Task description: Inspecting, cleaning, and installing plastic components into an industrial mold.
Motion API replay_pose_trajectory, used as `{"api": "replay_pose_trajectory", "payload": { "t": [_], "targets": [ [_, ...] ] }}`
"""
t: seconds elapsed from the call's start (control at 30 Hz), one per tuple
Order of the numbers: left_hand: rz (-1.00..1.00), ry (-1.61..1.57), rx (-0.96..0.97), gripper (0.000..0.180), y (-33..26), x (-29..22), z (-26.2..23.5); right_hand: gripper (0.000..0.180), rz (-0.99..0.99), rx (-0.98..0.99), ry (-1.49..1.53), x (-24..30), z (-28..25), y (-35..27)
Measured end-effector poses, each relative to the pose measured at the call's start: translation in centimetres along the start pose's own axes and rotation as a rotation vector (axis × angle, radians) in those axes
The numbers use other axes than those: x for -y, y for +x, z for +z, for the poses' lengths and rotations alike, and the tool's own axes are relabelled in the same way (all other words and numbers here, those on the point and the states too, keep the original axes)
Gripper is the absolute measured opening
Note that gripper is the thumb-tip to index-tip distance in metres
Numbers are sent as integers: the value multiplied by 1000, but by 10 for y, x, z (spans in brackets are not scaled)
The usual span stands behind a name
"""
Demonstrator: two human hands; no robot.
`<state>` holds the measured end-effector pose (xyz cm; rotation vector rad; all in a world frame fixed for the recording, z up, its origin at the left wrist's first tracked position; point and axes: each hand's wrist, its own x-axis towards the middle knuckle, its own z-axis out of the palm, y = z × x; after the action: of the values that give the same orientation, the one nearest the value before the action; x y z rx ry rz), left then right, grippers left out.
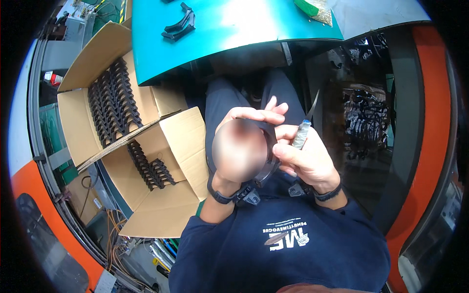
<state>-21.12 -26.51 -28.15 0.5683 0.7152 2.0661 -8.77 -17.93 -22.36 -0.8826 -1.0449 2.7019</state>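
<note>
My left hand is closed around a curved black part, held in front of my chest. A blurred patch covers much of this hand, so most of its grip is hidden. Just to the right, my right hand grips a knife by its tape-wrapped handle. The thin blade points up and away from me, clear of the part. The right fingertips are close beside the black part; whether they touch it I cannot tell.
At the left stands an open cardboard box with stacked black parts; a second carton below holds fewer. Ahead, a teal tabletop bears black curved pieces and a green pad. An orange machine frame rises at the right.
</note>
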Motion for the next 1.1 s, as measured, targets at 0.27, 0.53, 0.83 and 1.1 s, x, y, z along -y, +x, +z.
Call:
{"api": "replay_pose_trajectory", "payload": {
  "t": [0.27, 0.53, 0.83, 1.1],
  "targets": [
    [-71, -37, -53, 57, -1, -4, 3, 29, -248, -162, -176, -5, 5, -1],
    [-83, 172, -156, 57, -6, -17, 12, 29, -125, -142, -136, 0, 8, -5],
    [-255, 373, -217, 37, -5, -34, 23, 29, -345, -208, -319, -19, 5, -1],
    [-123, 552, -258, 30, -8, -32, 28, 23, -540, -352, -890, -7, -13, -2]
  ]
}}
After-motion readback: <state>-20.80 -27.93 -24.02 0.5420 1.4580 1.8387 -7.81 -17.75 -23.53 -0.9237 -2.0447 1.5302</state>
